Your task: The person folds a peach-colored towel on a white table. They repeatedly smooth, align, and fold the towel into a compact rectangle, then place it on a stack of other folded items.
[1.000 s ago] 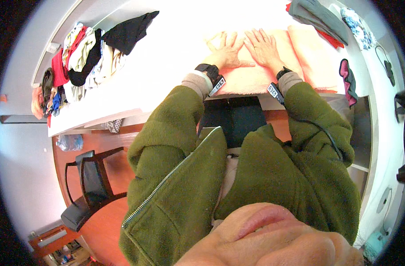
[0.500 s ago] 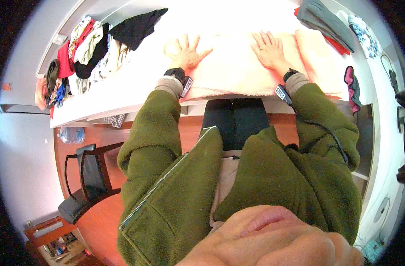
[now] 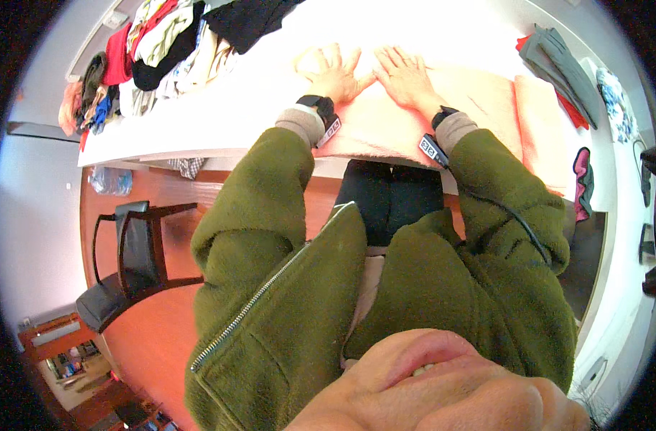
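Observation:
A peach-coloured fluffy cloth, like a towel or blanket [image 3: 478, 100], lies spread on the white table [image 3: 170, 136] in front of me, its right part folded over. My left hand [image 3: 338, 77] rests flat on its left part, fingers spread. Close beside it, my right hand [image 3: 405, 79] lies palm down on the same cloth, fingers stretched out. The thumbs nearly meet. Neither hand grips anything. Strong glare washes out the cloth's far and left edges.
Piled clothes [image 3: 159, 43] and a black garment [image 3: 245, 25] sit at the table's left. Grey folded trousers [image 3: 561, 68], a blue-white cloth [image 3: 615, 104] and a pink-and-black item [image 3: 582, 179] lie at the right. A black chair [image 3: 130, 251] stands on the reddish floor, lower left.
My right hand has slid left across the cloth toward my left hand, so the gap between them has nearly closed. The whole view has shifted slightly too.

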Available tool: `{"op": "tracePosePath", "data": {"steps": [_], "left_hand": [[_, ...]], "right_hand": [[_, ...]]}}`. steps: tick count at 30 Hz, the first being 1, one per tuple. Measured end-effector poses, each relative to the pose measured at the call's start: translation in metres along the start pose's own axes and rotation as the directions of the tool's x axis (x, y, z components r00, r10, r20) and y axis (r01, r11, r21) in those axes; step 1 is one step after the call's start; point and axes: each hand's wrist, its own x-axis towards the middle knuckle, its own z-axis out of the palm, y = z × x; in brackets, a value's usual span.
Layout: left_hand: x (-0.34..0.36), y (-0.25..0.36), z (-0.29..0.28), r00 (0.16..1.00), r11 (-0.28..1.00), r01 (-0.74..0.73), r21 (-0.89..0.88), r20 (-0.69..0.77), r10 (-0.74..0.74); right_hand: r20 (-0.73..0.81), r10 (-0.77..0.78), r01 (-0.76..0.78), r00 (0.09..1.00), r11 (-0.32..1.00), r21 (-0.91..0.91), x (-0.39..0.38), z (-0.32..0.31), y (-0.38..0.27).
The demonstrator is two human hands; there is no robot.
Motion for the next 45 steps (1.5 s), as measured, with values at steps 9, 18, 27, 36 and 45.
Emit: {"op": "tracePosePath", "data": {"steps": [9,18,27,36,45], "left_hand": [[0.005,-0.088,-0.013,0.994,0.970,-0.049,0.237,-0.083,0.071],[0.011,-0.064,0.007,0.854,0.729,-0.348,0.589,-0.123,0.506],[-0.037,-0.058,-0.004,0.967,0.956,-0.254,0.146,0.011,0.255],[-0.048,-0.155,0.004,0.968,0.970,-0.222,0.104,-0.095,0.232],[-0.050,-0.157,-0.003,0.988,0.969,-0.140,0.201,-0.030,0.149]], "right_hand": [[-0.078,-0.074,0.063,0.994,0.990,-0.130,-0.002,0.009,0.010],[-0.130,-0.101,0.080,0.986,0.984,-0.160,-0.005,0.008,0.011],[-0.111,-0.099,0.077,0.989,0.979,-0.188,-0.006,0.004,0.012],[-0.148,-0.110,0.081,0.983,0.979,-0.189,-0.008,0.002,0.011],[-0.186,-0.118,0.084,0.975,0.980,-0.179,-0.006,0.007,0.012]]}}
